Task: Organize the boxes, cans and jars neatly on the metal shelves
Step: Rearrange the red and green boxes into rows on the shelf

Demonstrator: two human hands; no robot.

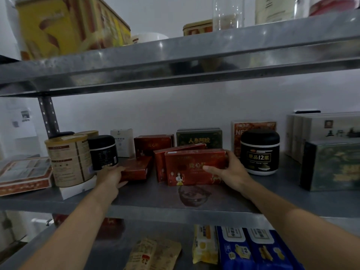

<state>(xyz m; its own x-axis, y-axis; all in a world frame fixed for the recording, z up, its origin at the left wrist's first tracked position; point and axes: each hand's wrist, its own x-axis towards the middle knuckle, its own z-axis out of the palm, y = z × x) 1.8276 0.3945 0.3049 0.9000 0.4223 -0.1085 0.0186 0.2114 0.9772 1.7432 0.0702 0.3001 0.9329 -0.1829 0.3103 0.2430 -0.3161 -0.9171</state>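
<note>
On middle shelf [214, 199]: each hand grips red box.

Dim, grainy view, glare on shelf edge [194, 55], blurred, bowed corners

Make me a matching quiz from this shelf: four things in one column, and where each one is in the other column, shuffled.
Things:
1. front upright red box
2. flat red box
3. gold-labelled black jar
4. blue packets

Places:
A. on the lower shelf
B. gripped by the right hand
C. standing free, to the right of both hands
D. held at its end by the left hand

Pairs: 1-B, 2-D, 3-C, 4-A
</note>
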